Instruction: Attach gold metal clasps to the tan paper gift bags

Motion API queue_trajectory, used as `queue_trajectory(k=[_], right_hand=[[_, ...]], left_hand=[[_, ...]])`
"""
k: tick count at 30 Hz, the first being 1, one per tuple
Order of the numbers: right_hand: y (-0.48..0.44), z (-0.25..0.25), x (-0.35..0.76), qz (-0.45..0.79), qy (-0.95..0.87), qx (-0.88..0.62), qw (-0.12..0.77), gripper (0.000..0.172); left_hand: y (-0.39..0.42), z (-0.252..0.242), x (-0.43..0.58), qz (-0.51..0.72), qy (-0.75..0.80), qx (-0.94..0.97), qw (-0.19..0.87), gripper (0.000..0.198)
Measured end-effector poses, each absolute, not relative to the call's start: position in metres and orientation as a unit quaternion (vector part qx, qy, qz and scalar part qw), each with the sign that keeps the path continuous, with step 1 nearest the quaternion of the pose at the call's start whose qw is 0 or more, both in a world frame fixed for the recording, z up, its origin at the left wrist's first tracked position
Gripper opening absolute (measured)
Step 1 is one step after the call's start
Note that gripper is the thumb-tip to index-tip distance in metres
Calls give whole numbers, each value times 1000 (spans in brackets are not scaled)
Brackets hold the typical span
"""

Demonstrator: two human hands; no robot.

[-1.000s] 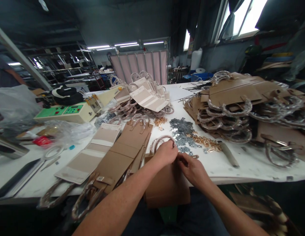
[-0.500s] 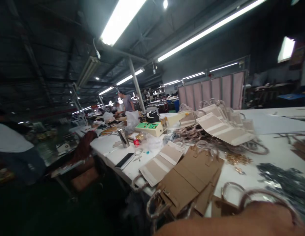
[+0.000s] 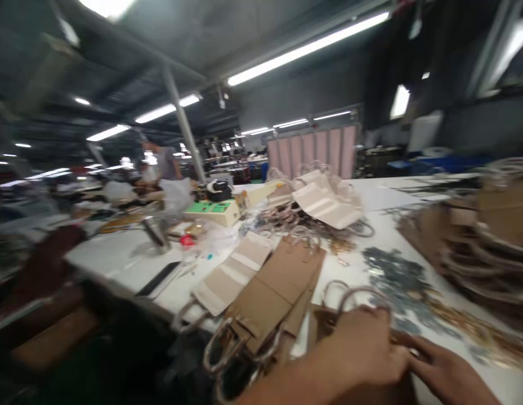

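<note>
The picture is smeared by motion. At the bottom edge my left hand is closed over the top of a brown paper bag, by its wrapped loop handle. My right hand lies just to its right, fingers pointing left and touching the same bag's top edge; what they pinch is too blurred to name. A fanned stack of flat brown bags lies to the left of my hands on the white table.
Grey metal pieces and gold fittings are scattered right of the bag. A tall stack of handled bags stands at right. A green-topped machine, a metal cup and a phone sit further left. People work at tables behind.
The camera swung up and left, then came partly back toward the table. My hands left the view and show again at the bottom, still on the same bag.
</note>
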State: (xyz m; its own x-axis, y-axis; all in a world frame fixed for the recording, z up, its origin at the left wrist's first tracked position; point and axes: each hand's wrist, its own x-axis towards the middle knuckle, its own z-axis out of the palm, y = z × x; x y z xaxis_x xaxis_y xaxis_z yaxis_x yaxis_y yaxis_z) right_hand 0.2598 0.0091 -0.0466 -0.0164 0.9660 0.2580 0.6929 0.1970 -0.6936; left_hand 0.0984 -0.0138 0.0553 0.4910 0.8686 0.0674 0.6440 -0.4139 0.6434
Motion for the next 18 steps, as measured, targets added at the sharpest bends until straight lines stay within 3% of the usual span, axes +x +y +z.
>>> queue_trajectory(k=[3, 5, 6, 9, 11, 14, 18], right_hand=[[-8, -29, 296, 305, -663, -600, 327, 30], [-6, -21, 298, 297, -638, -629, 329, 28], [-4, -19, 296, 292, -630, -638, 332, 28], [1, -15, 288, 295, -611, -647, 348, 27], [0, -14, 287, 321, -608, -631, 361, 25], [-1, -15, 293, 375, -600, -598, 377, 27], [7, -27, 306, 430, -561, -592, 388, 34]], left_hand=[[-18, 26, 77, 320, 440, 820, 178, 59], [-13, 3, 59, 429, 485, 753, 122, 54], [-11, -8, 50, 471, 531, 693, 128, 61], [-4, -28, 32, 509, 595, 539, 311, 91], [-1, -29, 28, 490, 562, 484, 459, 100], [6, -21, 30, 453, 484, 451, 597, 86], [13, -16, 38, 435, 443, 414, 666, 73]])
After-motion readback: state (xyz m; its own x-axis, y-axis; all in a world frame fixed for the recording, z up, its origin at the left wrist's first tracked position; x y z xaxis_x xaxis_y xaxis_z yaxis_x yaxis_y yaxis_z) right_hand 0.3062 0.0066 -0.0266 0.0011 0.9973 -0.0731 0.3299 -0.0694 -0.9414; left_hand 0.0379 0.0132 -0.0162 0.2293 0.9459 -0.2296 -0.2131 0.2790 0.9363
